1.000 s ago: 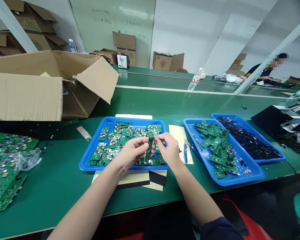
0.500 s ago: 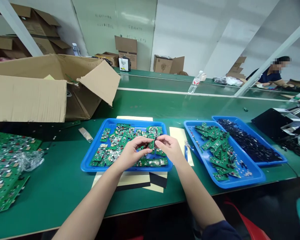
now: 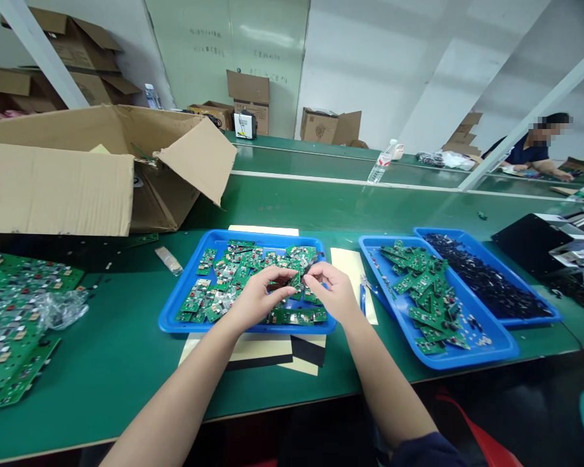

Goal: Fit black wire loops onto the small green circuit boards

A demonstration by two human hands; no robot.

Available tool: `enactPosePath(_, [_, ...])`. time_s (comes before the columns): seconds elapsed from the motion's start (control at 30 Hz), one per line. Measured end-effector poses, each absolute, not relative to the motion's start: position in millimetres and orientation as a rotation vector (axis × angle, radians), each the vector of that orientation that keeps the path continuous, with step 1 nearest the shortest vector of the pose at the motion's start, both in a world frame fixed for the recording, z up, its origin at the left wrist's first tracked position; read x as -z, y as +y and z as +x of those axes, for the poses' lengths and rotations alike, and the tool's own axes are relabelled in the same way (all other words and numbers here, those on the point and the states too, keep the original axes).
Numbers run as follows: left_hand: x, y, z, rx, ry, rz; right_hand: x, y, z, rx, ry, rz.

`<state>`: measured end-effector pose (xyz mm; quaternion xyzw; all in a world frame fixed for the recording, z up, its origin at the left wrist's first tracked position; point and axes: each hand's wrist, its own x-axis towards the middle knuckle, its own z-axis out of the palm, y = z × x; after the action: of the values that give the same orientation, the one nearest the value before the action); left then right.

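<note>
Over the near right part of a blue tray full of small green circuit boards, my left hand and my right hand pinch one small green circuit board between their fingertips. Both hands are closed on it, thumbs and forefingers meeting at its edges. The board is tilted and mostly hidden by my fingers. Loose boards lie scattered in the tray under and left of my hands.
A second blue tray with green boards and a third tray with black parts sit at right. A blue-handled tool lies between trays. Large open cardboard box at left, board panels beside it. Another person sits far right.
The long board strip I held upright a second ago is now a small piece pinched close between both hands; my hands have drawn a little closer together and farther over the tray.
</note>
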<state>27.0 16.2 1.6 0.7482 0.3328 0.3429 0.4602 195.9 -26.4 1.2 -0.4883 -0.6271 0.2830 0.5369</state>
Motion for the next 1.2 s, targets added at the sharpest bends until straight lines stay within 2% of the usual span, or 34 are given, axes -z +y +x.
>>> enactPosePath(0.1, [0.9,17.2,26.5,-0.863,0.847,1.847,-2.4,-25.9,199.0,-0.476,-1.677,-1.122])
enactPosePath(0.17, [0.7,17.4,25.2,-0.871,0.85,1.87,-3.3,-26.1,205.7,-0.503,-1.739,-1.098])
enactPosePath(0.27, [-2.6,17.1,22.3,-0.966,0.809,1.892,-4.1,-27.1,218.6,-0.818,-1.712,-1.071])
enactPosePath(0.37, [-5.7,17.0,20.1,-1.142,0.751,1.994,-2.2,-26.3,223.4,-1.12,-1.427,-1.082])
enactPosePath(0.47, [-4.7,18.0,19.8,-1.239,0.699,2.191,1.6,-23.6,215.6,-1.365,-1.164,-1.057])
enactPosePath(0.6, [0.2,20.2,20.2,-1.258,0.637,2.388,3.6,-22.4,202.2,-1.593,-1.096,-0.988])
enactPosePath(1.2, [0.9,21.6,17.7,-1.2,0.663,2.429,5.0,-23.6,192.4,-1.762,-1.025,-0.835])
